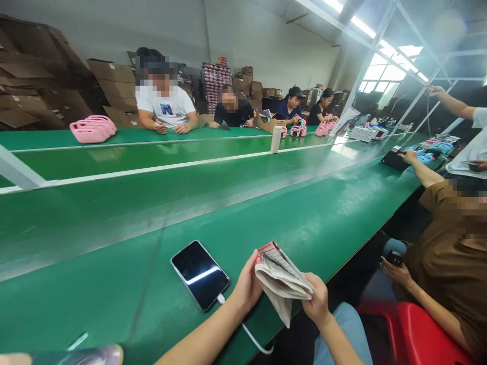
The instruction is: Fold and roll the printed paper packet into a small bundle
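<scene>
A folded newspaper (281,279) is held between my two hands over the near edge of the green table. My left hand (249,284) grips its left side, fingers partly hidden behind the paper. On the right side, my right hand (315,299) closes on the lower corner, and one flap of the paper hangs down between the hands. Just left of my left hand a smartphone (200,274) lies flat with a dark screen. Its white charging cable (253,337) passes under my left forearm and loops at the table edge.
The long green table (114,248) runs to the far right. A white bottle (275,139) stands mid-table, and pink cases (93,129) sit at the far left. Several people sit opposite. A person in brown sits at my right by a red chair (414,329).
</scene>
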The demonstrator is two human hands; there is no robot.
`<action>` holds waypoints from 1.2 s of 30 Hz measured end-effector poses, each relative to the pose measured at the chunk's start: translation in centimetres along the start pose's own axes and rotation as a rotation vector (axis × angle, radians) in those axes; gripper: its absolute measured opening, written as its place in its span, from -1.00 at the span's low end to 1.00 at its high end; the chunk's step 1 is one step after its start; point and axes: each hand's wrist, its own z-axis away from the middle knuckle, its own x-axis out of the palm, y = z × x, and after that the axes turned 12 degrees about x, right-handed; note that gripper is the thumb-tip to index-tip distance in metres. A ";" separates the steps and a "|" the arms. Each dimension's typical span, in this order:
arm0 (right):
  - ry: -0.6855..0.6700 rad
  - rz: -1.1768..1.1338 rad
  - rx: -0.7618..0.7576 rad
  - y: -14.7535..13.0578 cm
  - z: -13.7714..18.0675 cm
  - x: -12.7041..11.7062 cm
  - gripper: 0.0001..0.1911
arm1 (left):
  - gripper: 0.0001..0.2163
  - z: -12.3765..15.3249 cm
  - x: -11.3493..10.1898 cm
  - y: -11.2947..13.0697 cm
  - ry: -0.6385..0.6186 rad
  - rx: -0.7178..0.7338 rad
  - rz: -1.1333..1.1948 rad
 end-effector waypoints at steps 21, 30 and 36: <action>0.017 0.039 0.005 0.1 0.1 0.1 -0.68 | -0.50 -0.9 -0.7 -0.7 0.001 0.122 -0.068; 0.022 0.047 -0.006 0.3 0.2 0.2 -0.70 | -0.54 -0.8 -0.5 -0.6 0.018 0.192 -0.095; 0.027 0.046 -0.009 0.2 0.2 0.2 -0.74 | -0.40 0.1 0.3 0.1 0.007 0.063 -0.094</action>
